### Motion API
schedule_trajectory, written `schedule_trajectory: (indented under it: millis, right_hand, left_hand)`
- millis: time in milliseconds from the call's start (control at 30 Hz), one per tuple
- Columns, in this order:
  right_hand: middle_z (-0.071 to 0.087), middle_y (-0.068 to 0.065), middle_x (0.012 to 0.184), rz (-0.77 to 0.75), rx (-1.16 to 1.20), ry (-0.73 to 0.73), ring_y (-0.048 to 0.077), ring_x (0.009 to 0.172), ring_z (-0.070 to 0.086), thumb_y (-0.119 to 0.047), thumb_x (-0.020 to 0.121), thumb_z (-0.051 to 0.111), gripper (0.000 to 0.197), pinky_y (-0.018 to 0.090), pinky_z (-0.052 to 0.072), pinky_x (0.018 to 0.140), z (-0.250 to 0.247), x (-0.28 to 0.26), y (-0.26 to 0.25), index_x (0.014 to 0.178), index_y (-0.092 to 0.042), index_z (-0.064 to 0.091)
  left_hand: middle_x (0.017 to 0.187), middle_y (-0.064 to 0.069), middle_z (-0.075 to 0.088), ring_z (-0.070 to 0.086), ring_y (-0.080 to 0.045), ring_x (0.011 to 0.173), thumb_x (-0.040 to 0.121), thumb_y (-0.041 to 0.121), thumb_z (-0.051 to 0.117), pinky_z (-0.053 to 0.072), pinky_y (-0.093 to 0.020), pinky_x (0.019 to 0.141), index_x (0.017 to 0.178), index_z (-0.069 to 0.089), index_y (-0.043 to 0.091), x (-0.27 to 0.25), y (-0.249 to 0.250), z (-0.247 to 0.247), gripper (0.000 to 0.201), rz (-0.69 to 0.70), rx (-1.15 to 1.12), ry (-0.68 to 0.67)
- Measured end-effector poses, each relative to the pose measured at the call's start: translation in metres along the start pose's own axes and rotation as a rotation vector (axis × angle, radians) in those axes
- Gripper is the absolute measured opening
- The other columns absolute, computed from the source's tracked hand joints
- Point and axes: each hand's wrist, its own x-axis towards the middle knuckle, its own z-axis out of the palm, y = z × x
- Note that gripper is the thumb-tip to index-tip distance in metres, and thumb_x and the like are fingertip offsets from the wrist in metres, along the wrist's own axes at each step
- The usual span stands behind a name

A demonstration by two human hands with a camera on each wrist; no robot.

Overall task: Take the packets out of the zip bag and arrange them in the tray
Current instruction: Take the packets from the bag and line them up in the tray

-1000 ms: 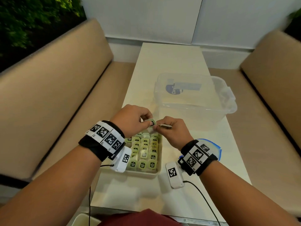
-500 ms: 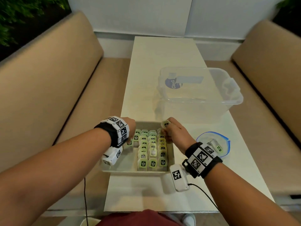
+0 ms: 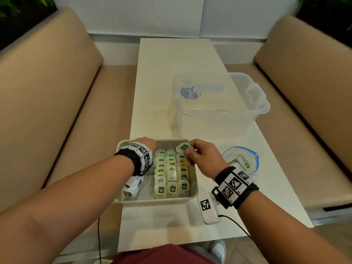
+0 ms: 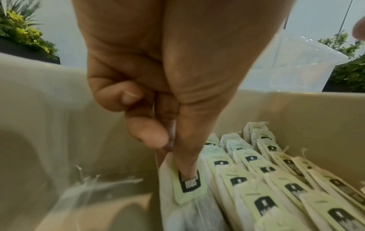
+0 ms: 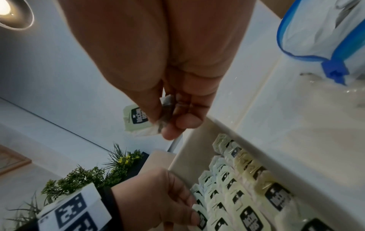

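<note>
I found three rows of packets (image 3: 172, 174) standing in the tray (image 3: 193, 195). My right grip (image 3: 202, 159) pinched one packet (image 3: 183, 147) above the far end; my left grip (image 3: 145, 143) pinched another at the left row. The zip bag (image 3: 253, 155) on the table (image 3: 171, 73) held at least one more.

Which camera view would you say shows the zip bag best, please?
The head view: the whole zip bag lies on the table, open, one packet inside. The right wrist view crops it at the corner; the left wrist view misses it.
</note>
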Motion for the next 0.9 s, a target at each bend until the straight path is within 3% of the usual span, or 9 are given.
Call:
schedule_trajectory:
  millis: [133, 233, 333, 467, 567, 733, 833, 900]
  right_hand:
    - [0.068, 0.007, 0.066, 0.025, -0.001, -0.019, 0.021, 0.06, 0.064, -0.014, 0.095, 0.063, 0.007, 0.034, 0.057, 0.065, 0.008, 0.003, -0.006, 0.09, -0.015, 0.068]
    - [0.068, 0.009, 0.07, 0.029, 0.009, -0.04, 0.02, 0.06, 0.064, -0.015, 0.096, 0.062, 0.01, 0.036, 0.056, 0.063, 0.015, 0.007, -0.009, 0.099, -0.008, 0.068]
    - [0.07, 0.008, 0.075, 0.026, 0.009, -0.048, 0.018, 0.061, 0.067, -0.015, 0.097, 0.061, 0.009, 0.036, 0.056, 0.061, 0.022, 0.011, -0.01, 0.101, -0.01, 0.067]
    - [0.07, 0.014, 0.077, 0.028, 0.073, -0.061, 0.022, 0.065, 0.069, -0.013, 0.098, 0.058, 0.007, 0.036, 0.058, 0.064, 0.03, 0.015, -0.015, 0.097, -0.011, 0.064]
    - [0.07, 0.015, 0.076, 0.035, 0.091, -0.078, 0.023, 0.066, 0.071, -0.012, 0.098, 0.058, 0.009, 0.038, 0.06, 0.067, 0.035, 0.016, -0.02, 0.098, -0.005, 0.063]
    - [0.072, 0.017, 0.075, 0.033, 0.08, -0.074, 0.023, 0.063, 0.07, -0.012, 0.095, 0.063, 0.009, 0.04, 0.06, 0.066, 0.039, 0.015, -0.024, 0.094, -0.004, 0.066]
    - [0.072, 0.002, 0.077, 0.009, -0.088, 0.017, 0.016, 0.063, 0.067, -0.022, 0.09, 0.07, 0.01, 0.033, 0.056, 0.065, 0.036, 0.015, -0.02, 0.092, -0.013, 0.069]
    - [0.068, -0.007, 0.09, -0.032, -0.275, 0.123, 0.011, 0.073, 0.062, -0.03, 0.087, 0.073, 0.017, 0.025, 0.05, 0.069, 0.03, 0.015, -0.015, 0.1, -0.02, 0.066]
  left_hand:
    - [0.061, -0.001, 0.064, 0.063, -0.018, 0.054, 0.066, 0.025, 0.08, 0.054, -0.026, 0.056, 0.07, 0.064, 0.015, 0.0, -0.003, 0.0, 0.019, -0.021, -0.028, 0.059]
    - [0.072, -0.001, 0.067, 0.065, -0.02, 0.066, 0.079, 0.034, 0.074, 0.055, -0.029, 0.066, 0.082, 0.071, 0.015, -0.009, -0.008, -0.013, 0.02, -0.031, -0.192, 0.163]
    - [0.082, 0.01, 0.069, 0.063, -0.01, 0.078, 0.09, 0.04, 0.062, 0.047, -0.026, 0.07, 0.083, 0.071, 0.027, -0.031, -0.015, -0.041, 0.018, 0.089, -0.472, 0.321]
    - [0.079, 0.012, 0.07, 0.059, -0.001, 0.074, 0.089, 0.049, 0.061, 0.043, -0.022, 0.066, 0.077, 0.07, 0.03, -0.068, -0.017, -0.059, 0.025, 0.236, -0.702, 0.415]
    - [0.085, 0.012, 0.07, 0.053, 0.005, 0.066, 0.083, 0.044, 0.071, 0.039, -0.017, 0.063, 0.089, 0.072, 0.03, -0.08, -0.014, -0.059, 0.016, 0.293, -0.606, 0.42]
    - [0.09, 0.011, 0.069, 0.047, 0.005, 0.064, 0.087, 0.036, 0.068, 0.039, -0.023, 0.067, 0.093, 0.071, 0.03, -0.079, -0.015, -0.053, 0.009, 0.259, -0.477, 0.487]
    - [0.09, 0.011, 0.07, 0.055, -0.004, 0.072, 0.088, 0.033, 0.067, 0.041, -0.024, 0.069, 0.093, 0.071, 0.029, -0.077, -0.019, -0.051, 0.008, 0.209, -0.468, 0.473]
    - [0.091, 0.011, 0.07, 0.059, -0.01, 0.08, 0.089, 0.029, 0.066, 0.043, -0.025, 0.07, 0.094, 0.069, 0.028, -0.074, -0.023, -0.05, 0.007, 0.139, -0.407, 0.434]
